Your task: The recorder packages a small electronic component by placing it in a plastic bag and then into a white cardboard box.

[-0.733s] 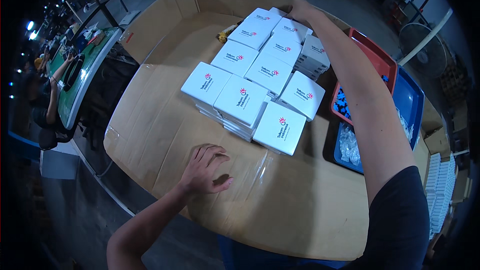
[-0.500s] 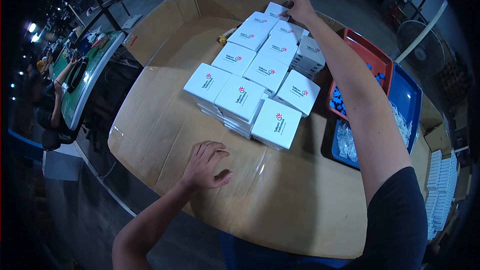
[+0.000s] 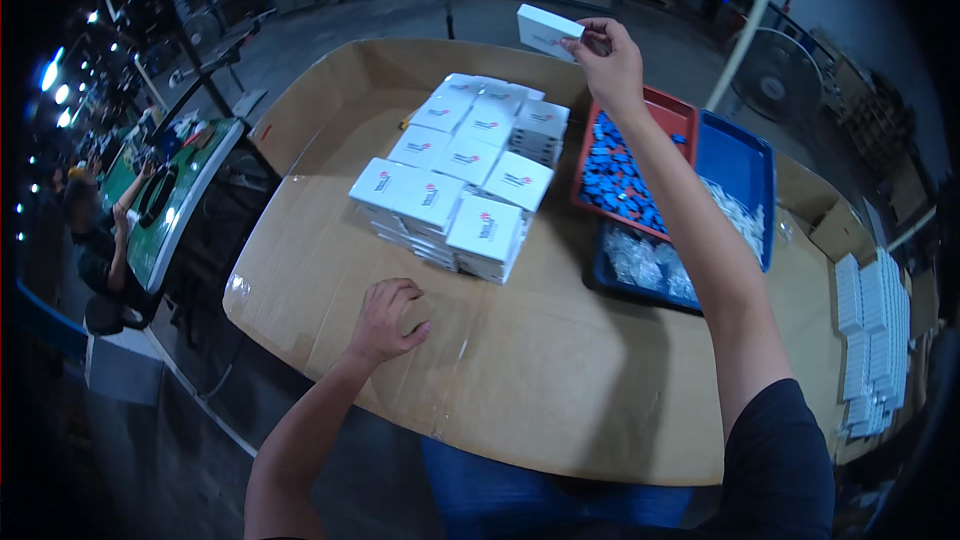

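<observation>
Held up beyond the far side of the stacks is a flat white box (image 3: 545, 32) with a small red logo, its right end pinched in my right hand (image 3: 608, 58). Below and to the left of it stand several stacks of the same white boxes (image 3: 465, 162) on the cardboard-covered table (image 3: 540, 360). My left hand (image 3: 388, 320) hovers over or rests on the cardboard in front of the stacks; I cannot tell which. Its fingers are curved and apart, with nothing in them.
Right of the stacks, a red tray (image 3: 655, 105) holds small blue parts. It overlaps a blue tray (image 3: 735, 140) with clear bags and white pieces. White boxes (image 3: 868, 340) are stacked at far right. At left, a person (image 3: 105, 240) works at a green table (image 3: 165, 215).
My right hand has lifted a white box off the far end of the stacks. My left hand stays near the same spot. The view has shifted, showing more of the trays.
</observation>
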Demonstrator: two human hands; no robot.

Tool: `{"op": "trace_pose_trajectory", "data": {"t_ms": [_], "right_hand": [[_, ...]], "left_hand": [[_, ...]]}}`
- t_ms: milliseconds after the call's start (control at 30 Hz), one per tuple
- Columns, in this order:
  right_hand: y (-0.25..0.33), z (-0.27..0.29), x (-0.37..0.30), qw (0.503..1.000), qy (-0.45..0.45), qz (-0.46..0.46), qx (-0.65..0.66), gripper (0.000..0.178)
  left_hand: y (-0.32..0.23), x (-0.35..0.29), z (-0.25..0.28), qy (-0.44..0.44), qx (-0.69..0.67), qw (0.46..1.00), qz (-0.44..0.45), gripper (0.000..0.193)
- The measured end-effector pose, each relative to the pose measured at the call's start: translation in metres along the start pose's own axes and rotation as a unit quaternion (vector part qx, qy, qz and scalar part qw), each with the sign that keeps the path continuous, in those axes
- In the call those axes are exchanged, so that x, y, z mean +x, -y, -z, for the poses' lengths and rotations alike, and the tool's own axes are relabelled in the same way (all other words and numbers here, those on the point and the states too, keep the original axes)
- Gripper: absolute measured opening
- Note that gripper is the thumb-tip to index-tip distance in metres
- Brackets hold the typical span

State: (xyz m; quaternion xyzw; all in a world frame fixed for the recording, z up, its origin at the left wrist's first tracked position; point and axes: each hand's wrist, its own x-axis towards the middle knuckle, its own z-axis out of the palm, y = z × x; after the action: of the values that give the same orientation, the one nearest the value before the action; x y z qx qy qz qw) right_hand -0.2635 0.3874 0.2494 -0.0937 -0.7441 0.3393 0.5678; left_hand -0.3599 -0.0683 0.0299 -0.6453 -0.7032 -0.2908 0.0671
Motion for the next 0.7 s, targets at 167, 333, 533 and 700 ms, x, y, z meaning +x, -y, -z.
{"op": "trace_pose_trajectory", "data": {"t_ms": [167, 333, 533, 700], "right_hand": [[0.097, 0.093, -0.075, 0.986, -0.001, -0.071, 0.153, 0.028], [0.152, 0.162, -0.213, 0.841, -0.157, -0.363, 0.37, 0.037], [0.18, 0.225, -0.375, 0.668, -0.24, -0.419, 0.566, 0.028], [0.201, 0.249, -0.439, 0.69, -0.164, -0.436, 0.553, 0.035]], "left_hand": [[-0.007, -0.002, -0.001, -0.02, 0.029, 0.999, -0.004, 0.051], [-0.019, -0.007, 0.001, -0.026, 0.087, 0.995, -0.048, 0.046], [-0.099, 0.029, -0.024, -0.3, -0.118, 0.933, 0.162, 0.027], [-0.271, 0.03, -0.044, 0.056, -0.536, 0.728, 0.424, 0.045]]}}
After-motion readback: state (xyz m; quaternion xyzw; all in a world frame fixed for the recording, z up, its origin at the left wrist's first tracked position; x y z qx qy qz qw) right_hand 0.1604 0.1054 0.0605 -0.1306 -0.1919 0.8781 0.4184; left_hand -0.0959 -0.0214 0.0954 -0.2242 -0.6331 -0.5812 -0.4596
